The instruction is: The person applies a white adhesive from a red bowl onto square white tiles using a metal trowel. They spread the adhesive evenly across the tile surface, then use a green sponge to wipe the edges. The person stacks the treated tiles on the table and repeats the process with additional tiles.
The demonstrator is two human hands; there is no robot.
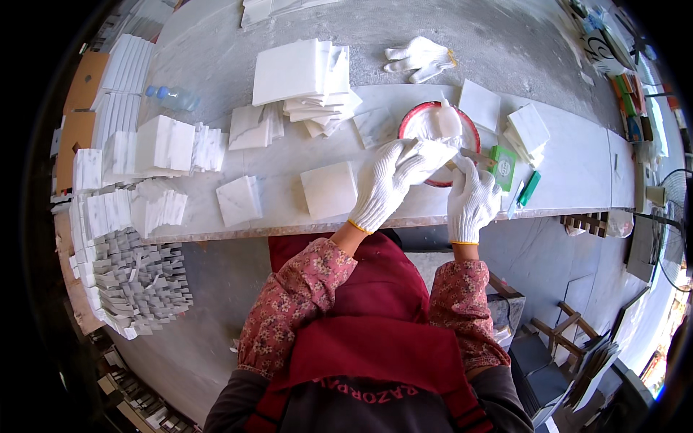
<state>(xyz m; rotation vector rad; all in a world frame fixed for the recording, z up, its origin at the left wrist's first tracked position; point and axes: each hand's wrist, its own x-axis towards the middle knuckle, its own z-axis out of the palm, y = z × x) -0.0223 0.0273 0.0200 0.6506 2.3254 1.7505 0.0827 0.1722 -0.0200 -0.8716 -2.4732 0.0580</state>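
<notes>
Two white gloves are worn, and both hands are held close together over the front of the bench [281, 164]. The left hand [404, 169] is reached across the near left side of a round bowl [401, 130] with a red rim. Its fingers are bent and pointed toward the right hand [473, 198]. It cannot be told whether anything is gripped by the left hand, or how far it is open, because the fingertips are hidden.

The right hand is placed at the near right edge of the bowl, with its fingers curled. A flat grey strip [478, 156] is seen beside those fingers, but it cannot be told if it is held.

White paste [424, 126] is spread inside the bowl, and a white lump [449, 123] is seen at its far right side. The bowl is set on the bench, partly covered by the left hand.

A green box [503, 167] is stood just right of the right hand, and a green tool [530, 189] is laid near it. One square tile [329, 190] is left beside the left wrist. A spare glove [420, 59] is laid beyond the bowl, and a tile pile [289, 70] is stacked farther left.
</notes>
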